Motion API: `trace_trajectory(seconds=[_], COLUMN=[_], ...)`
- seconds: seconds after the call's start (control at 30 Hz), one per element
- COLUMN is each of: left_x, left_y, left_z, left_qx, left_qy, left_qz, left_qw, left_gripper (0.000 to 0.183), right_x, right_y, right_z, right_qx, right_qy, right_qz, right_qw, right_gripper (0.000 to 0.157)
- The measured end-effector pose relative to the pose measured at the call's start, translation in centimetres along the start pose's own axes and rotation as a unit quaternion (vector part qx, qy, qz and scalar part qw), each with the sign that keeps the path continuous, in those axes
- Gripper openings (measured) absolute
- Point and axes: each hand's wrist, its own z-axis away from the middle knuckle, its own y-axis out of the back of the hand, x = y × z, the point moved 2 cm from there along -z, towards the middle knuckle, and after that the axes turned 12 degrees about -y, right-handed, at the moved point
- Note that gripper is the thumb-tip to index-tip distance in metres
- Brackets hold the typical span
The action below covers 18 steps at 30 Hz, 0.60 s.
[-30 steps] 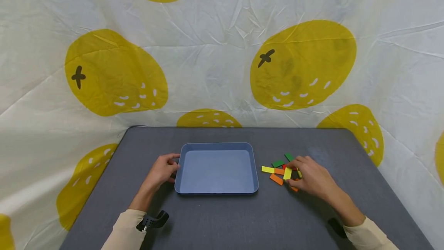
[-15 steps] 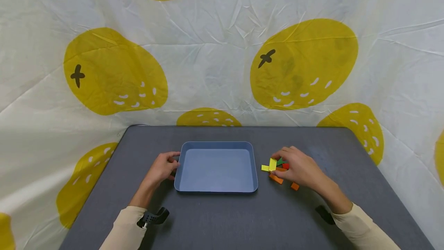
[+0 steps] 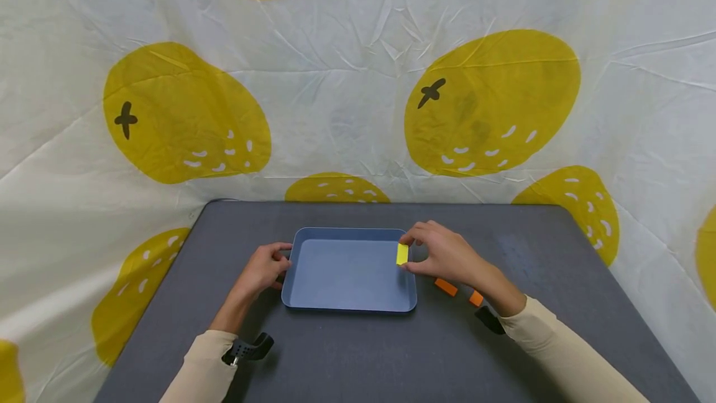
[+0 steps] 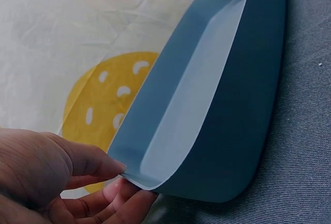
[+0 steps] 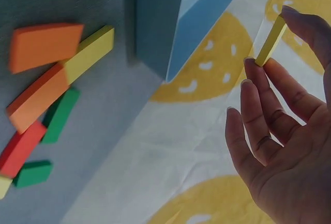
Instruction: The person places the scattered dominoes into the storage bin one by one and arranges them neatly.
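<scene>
A yellow block (image 3: 402, 254) is pinched by its ends between the thumb and fingertips of my right hand (image 3: 444, 254), above the right rim of a blue tray (image 3: 349, 278). In the right wrist view the same hand (image 5: 289, 125) shows its other fingers spread below the block. My left hand (image 3: 261, 271) grips the tray's left edge. Seen from the left wrist, that hand (image 4: 77, 177) has its thumb at the rim and its curled fingers against the outer wall. The tray's inside is bare.
Right of the tray lies a loose cluster: orange blocks (image 5: 46, 45), another yellow block (image 5: 92, 52), a red block (image 5: 21, 149) and green blocks (image 5: 60, 115). My right hand hides most of them in the head view. A patterned cloth (image 3: 335, 111) hangs behind the grey table (image 3: 358, 359).
My right hand has picked the yellow block up from the cluster and carried it left to the tray's right rim. My left hand and the tray stay put.
</scene>
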Motion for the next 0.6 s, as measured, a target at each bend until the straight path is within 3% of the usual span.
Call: trace_trajectory(seconds=[0.6], left_x=[0.2], left_y=[0.0], left_z=[0.0], left_qx=[-0.005], left_qy=[0.002], left_qz=[0.003], left_qw=[1.0], left_gripper=[0.046], right_x=[-3.4], right_y=[-2.1], right_z=[-4.4], right_qx=[-0.041], right_qy=[0.044], right_qz=[-0.032], right_qw=[0.998], right_gripper=[0.039])
